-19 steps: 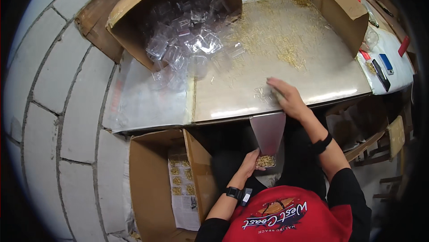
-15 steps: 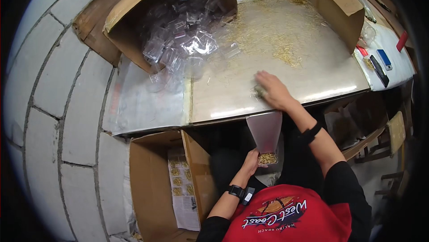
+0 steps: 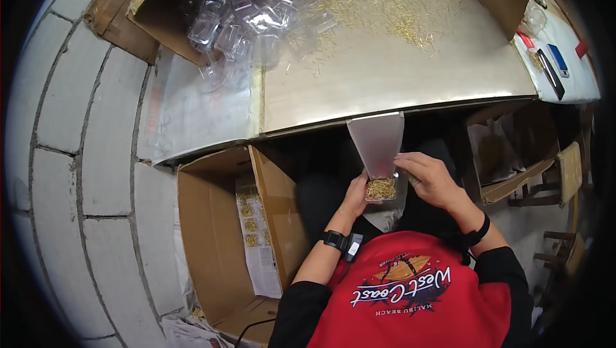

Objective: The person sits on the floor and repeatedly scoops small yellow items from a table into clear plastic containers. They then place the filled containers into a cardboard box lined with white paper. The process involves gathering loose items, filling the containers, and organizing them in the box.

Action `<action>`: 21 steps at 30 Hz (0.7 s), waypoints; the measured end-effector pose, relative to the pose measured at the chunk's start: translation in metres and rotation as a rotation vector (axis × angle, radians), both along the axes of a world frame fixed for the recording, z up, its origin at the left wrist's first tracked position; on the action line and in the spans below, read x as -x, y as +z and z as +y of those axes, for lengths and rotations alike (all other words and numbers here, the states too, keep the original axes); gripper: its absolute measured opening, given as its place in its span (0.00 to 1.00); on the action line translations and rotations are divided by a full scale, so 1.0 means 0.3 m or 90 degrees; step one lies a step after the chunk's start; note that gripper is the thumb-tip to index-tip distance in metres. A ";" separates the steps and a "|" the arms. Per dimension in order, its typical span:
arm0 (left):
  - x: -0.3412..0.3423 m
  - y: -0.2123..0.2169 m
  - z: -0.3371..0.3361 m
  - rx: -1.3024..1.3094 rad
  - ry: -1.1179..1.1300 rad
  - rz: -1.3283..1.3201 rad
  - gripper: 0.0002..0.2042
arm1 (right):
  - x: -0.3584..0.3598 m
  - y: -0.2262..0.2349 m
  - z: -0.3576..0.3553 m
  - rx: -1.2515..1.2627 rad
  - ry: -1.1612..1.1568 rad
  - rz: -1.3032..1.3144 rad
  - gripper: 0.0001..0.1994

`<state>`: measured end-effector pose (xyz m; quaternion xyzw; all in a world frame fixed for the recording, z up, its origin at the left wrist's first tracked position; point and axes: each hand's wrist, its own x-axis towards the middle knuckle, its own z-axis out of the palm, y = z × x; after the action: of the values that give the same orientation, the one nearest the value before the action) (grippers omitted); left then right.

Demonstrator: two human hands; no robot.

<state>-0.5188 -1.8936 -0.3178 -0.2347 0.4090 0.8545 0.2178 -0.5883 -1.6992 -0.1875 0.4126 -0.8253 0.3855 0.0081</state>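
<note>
My left hand [image 3: 355,196] is closed on a small clear plastic box [image 3: 382,200] below the table's front edge. Inside the box lie many small gold-coloured wire pieces [image 3: 380,189], too fine to tell whether pins or clips. A pale tapered chute [image 3: 377,142] runs down from the table edge, its narrow end directly over the box. Beside that narrow end is my right hand [image 3: 431,178], fingers apart and fingertips close to the chute's right edge. Whether they touch it I cannot tell. I see nothing held in that hand.
Loose gold wire pieces [image 3: 410,30] are scattered over the tabletop [image 3: 385,81]. A tilted carton [image 3: 151,1] spills clear plastic boxes [image 3: 256,17] at the back left. An open carton [image 3: 212,232] at lower left holds filled packs [image 3: 250,225]. A blue object [image 3: 557,60] lies far right.
My right hand has come down from the tabletop to beside the chute's lower end. My left hand still holds the box below the chute. The view has shifted, so the table sits higher.
</note>
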 end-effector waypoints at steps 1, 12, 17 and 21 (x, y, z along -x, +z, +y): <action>-0.010 0.000 -0.009 -0.025 -0.015 0.002 0.24 | 0.000 -0.014 0.018 0.022 -0.030 -0.010 0.16; -0.047 0.172 -0.106 -0.005 -0.081 0.096 0.11 | -0.046 -0.070 -0.003 0.013 -0.015 -0.188 0.12; 0.019 0.301 -0.069 -0.001 -0.030 0.149 0.14 | -0.046 -0.073 -0.060 0.115 -0.044 -0.146 0.14; 0.039 0.334 -0.046 0.054 0.009 0.137 0.15 | -0.045 -0.050 -0.086 0.142 -0.042 -0.045 0.20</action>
<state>-0.5304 -1.9074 -0.2177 -0.1537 0.4643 0.8581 0.1562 -0.5747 -1.7251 -0.2025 0.3679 -0.7901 0.4888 0.0378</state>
